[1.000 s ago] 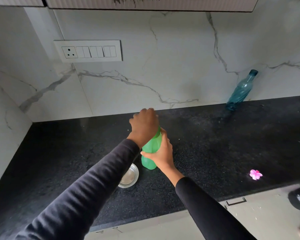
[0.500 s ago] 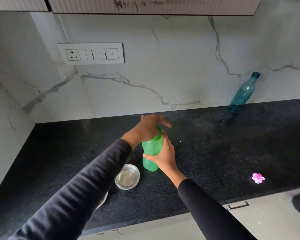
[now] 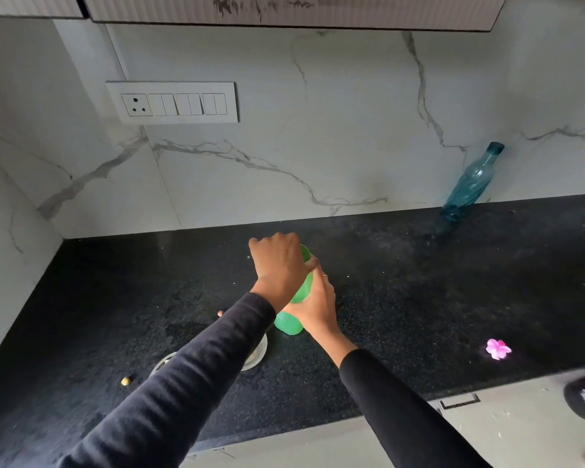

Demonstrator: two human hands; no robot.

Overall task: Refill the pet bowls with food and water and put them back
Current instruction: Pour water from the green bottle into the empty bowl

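Head view shows a green translucent plastic bottle standing upright on the black speckled stone counter at the centre of the frame. The right hand wraps its fingers round the bottle's body, and the left hand is curled over the top, where the cap must be, though the cap itself is hidden under it. Just below and left of the bottle, a small round clear bowl peeps out from under the left sleeve; a second rim shows further left, mostly covered.

The step in hand looks like turning the cap. To do it well, the right hand should pin the base to the counter so the body does not spin, while the left twists at the wrist only. A soft bottle squeezed hard may spurt once the cap frees, so grip should be firm yet light. The bowl sits close; the sleeve could nudge it.
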